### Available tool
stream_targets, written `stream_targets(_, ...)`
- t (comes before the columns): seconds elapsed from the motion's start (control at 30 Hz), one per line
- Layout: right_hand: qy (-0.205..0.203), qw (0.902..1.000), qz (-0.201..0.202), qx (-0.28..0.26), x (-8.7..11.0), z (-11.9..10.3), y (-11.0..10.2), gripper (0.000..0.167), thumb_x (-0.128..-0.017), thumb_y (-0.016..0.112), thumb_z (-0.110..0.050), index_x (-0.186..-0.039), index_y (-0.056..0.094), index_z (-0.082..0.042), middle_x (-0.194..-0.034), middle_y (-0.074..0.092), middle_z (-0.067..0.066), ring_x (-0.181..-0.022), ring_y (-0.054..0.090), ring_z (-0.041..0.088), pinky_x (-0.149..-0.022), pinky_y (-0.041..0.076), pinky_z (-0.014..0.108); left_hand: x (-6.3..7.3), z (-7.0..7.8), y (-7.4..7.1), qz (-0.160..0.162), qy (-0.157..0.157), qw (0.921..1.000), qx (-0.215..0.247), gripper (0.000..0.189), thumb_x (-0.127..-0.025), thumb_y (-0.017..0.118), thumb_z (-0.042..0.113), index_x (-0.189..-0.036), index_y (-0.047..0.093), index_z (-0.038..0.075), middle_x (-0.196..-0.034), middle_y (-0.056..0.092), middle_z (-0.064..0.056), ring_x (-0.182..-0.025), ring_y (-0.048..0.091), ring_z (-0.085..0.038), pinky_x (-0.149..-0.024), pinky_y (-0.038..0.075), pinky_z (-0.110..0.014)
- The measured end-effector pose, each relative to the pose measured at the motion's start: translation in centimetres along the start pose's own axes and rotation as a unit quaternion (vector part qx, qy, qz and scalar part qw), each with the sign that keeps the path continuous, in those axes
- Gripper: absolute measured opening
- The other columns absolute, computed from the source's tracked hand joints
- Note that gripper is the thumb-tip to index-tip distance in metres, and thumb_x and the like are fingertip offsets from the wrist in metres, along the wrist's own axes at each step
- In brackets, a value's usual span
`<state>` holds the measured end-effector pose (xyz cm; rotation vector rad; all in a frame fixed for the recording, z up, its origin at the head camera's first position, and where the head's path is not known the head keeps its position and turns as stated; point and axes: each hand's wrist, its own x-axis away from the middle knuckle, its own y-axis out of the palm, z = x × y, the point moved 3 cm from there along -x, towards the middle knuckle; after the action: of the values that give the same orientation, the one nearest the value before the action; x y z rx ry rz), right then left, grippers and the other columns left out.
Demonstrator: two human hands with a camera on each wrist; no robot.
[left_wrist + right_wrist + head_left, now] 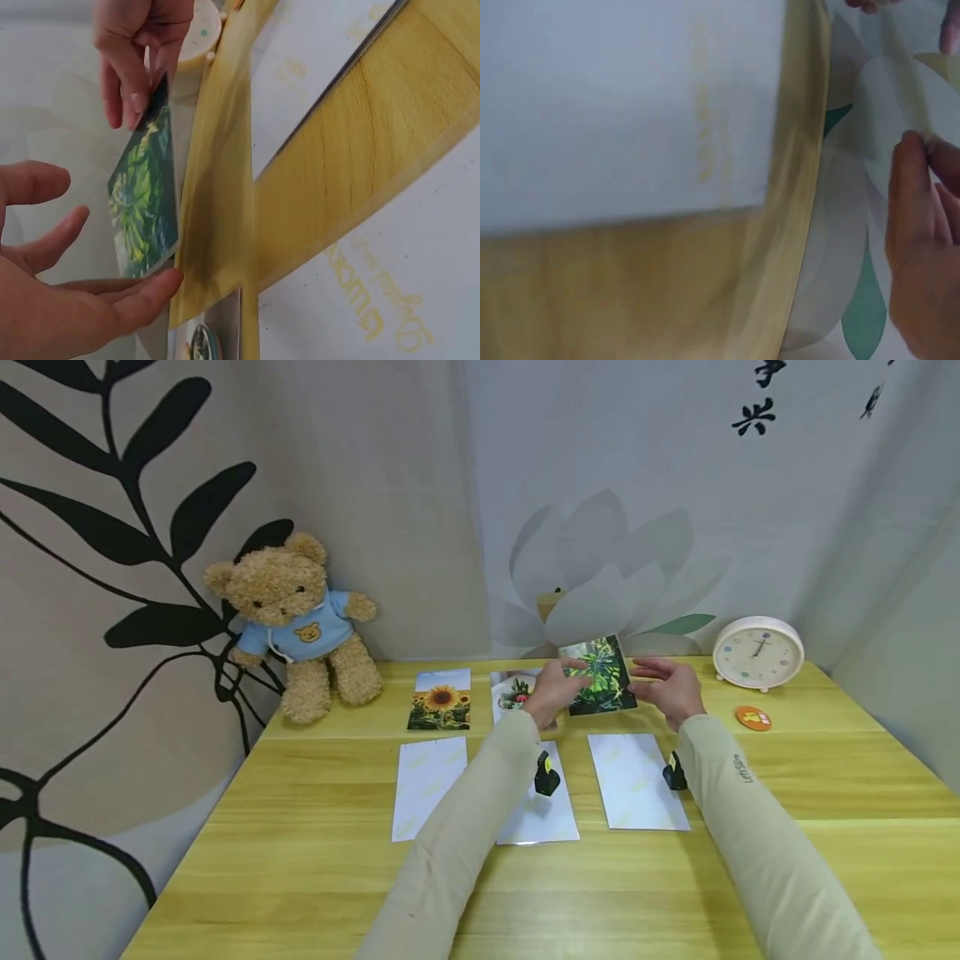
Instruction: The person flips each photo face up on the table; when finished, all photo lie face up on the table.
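Note:
A photo print of green palm leaves (606,675) stands tilted at the back of the table, between the two hands. My right hand (670,692) pinches its right edge between thumb and fingers; in the right wrist view the print shows edge-on as a thin pale strip (907,75). At the opposite edge, my left hand (553,692) holds the lower corner with its fingertips (161,289), while its other fingers spread apart. Partly behind the left hand lies a plant photo (516,689). A sunflower photo (441,700) lies farther left.
Nearer me lie white sheets, one at left (427,785), one in the middle (551,814) under my left forearm, one at right (637,781). A teddy bear (300,618) sits at back left. At right are a white clock (757,652) and an orange disc (753,718). Curtain behind.

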<state>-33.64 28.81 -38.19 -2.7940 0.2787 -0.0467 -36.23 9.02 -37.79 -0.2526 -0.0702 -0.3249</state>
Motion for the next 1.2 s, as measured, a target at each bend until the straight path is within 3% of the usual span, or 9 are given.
stream_targets(0.1, -0.001, 0.9987, 0.0, 0.051, 0.0, 0.3, 0.0, 0.057, -0.092, 0.067, 0.002, -0.147, 0.051, -0.005, -0.14, 0.06, 0.024, -0.09, 0.07, 0.006, -0.075, 0.06, 0.018, -0.2, -0.1, 0.1, -0.008, -0.003, 0.9999, -0.012, 0.04, -0.1, 0.06, 0.019, -0.139, 0.058, 0.013, -0.081, 0.055, -0.002, -0.056, 0.042, -0.012, -0.068, 0.043, -0.043)
stream_targets(0.2, 0.001, 0.9943, -0.012, 0.106, -0.1, 0.6, 0.2, 0.058, -0.095, 0.065, -0.004, -0.15, 0.047, -0.006, -0.141, 0.059, 0.024, -0.109, 0.07, 0.03, -0.087, 0.061, 0.032, -0.4, -0.4, 0.2, -0.012, -0.004, 0.9997, -0.02, 0.041, -0.1, 0.06, 0.02, -0.14, 0.057, 0.012, -0.12, 0.063, -0.01, -0.099, 0.062, -0.021, -0.095, 0.051, -0.047)
stream_targets(0.27, 0.007, 0.9902, -0.022, 0.138, -0.2, 0.8, 0.4, 0.058, -0.098, 0.063, -0.01, -0.152, 0.044, -0.007, -0.141, 0.059, 0.024, -0.121, 0.063, 0.039, -0.097, 0.058, 0.042, -0.5, -0.6, 0.2, -0.02, -0.01, 0.9993, -0.029, 0.046, -0.101, 0.059, 0.022, -0.145, 0.053, 0.015, -0.151, 0.049, -0.009, -0.131, 0.052, -0.027, -0.103, 0.049, -0.051)
stream_targets(0.4, 0.008, 0.9791, -0.055, 0.195, -0.5, 1.4, 0.6, 0.059, -0.103, 0.056, -0.021, -0.156, 0.035, -0.006, -0.143, 0.055, 0.027, -0.13, 0.055, 0.045, -0.107, 0.048, 0.055, -0.7, -0.9, 0.7, -0.057, -0.029, 0.9974, -0.034, 0.06, -0.103, 0.055, 0.03, -0.158, 0.034, 0.021, -0.165, 0.032, -0.008, -0.149, 0.036, -0.034, -0.111, 0.043, -0.057)
stream_targets(0.8, 0.04, 0.9638, -0.133, 0.227, -0.8, 1.7, 1.4, 0.068, -0.107, 0.046, -0.033, -0.161, 0.017, -0.006, -0.156, 0.035, 0.032, -0.142, 0.039, 0.048, -0.115, 0.038, 0.06, -0.3, -1.3, 1.2, -0.103, -0.047, 0.9855, -0.127, 0.081, -0.102, 0.053, 0.047, -0.164, 0.009, 0.02, -0.171, 0.012, -0.005, -0.158, 0.016, -0.032, -0.125, 0.024, -0.057)
stream_targets(0.9, 0.038, 0.9643, -0.133, 0.226, -0.6, 1.4, 1.0, 0.067, -0.107, 0.046, -0.034, -0.161, 0.018, -0.006, -0.157, 0.035, 0.031, -0.143, 0.038, 0.048, -0.116, 0.037, 0.061, -0.2, -1.2, 0.6, -0.089, -0.046, 0.9846, -0.143, 0.079, -0.102, 0.052, 0.047, -0.163, 0.012, 0.02, -0.17, 0.019, -0.006, -0.151, 0.033, -0.032, -0.121, 0.032, -0.057)
stream_targets(0.97, 0.036, 0.9637, -0.131, 0.23, -0.4, 1.2, 0.6, 0.066, -0.107, 0.046, -0.033, -0.16, 0.021, -0.005, -0.156, 0.037, 0.031, -0.142, 0.04, 0.048, -0.115, 0.038, 0.06, -0.1, -0.9, -0.1, -0.078, -0.043, 0.9841, -0.153, 0.075, -0.102, 0.052, 0.046, -0.163, 0.016, 0.021, -0.167, 0.028, -0.007, -0.124, 0.056, -0.035, -0.114, 0.041, -0.056)
stream_targets(1.1, 0.021, 0.9579, -0.125, 0.258, 0.3, 0.4, 0.3, 0.059, -0.107, 0.047, -0.035, -0.155, 0.035, -0.002, -0.151, 0.043, 0.031, -0.137, 0.046, 0.047, -0.11, 0.045, 0.058, 1.0, -0.4, -3.0, -0.077, -0.027, 0.9843, -0.157, 0.066, -0.105, 0.049, 0.041, -0.162, 0.023, 0.02, -0.163, 0.036, -0.01, -0.113, 0.06, -0.034, -0.109, 0.046, -0.054)
stream_targets(1.2, -0.005, 0.9507, -0.124, 0.284, 1.0, -0.6, 0.2, 0.055, -0.106, 0.047, -0.034, -0.149, 0.043, 0.0, -0.147, 0.048, 0.031, -0.132, 0.05, 0.048, -0.104, 0.048, 0.058, 2.2, -0.1, -5.7, -0.091, -0.021, 0.987, -0.131, 0.061, -0.106, 0.048, 0.039, -0.16, 0.027, 0.02, -0.162, 0.036, -0.009, -0.147, 0.04, -0.029, -0.117, 0.039, -0.052)
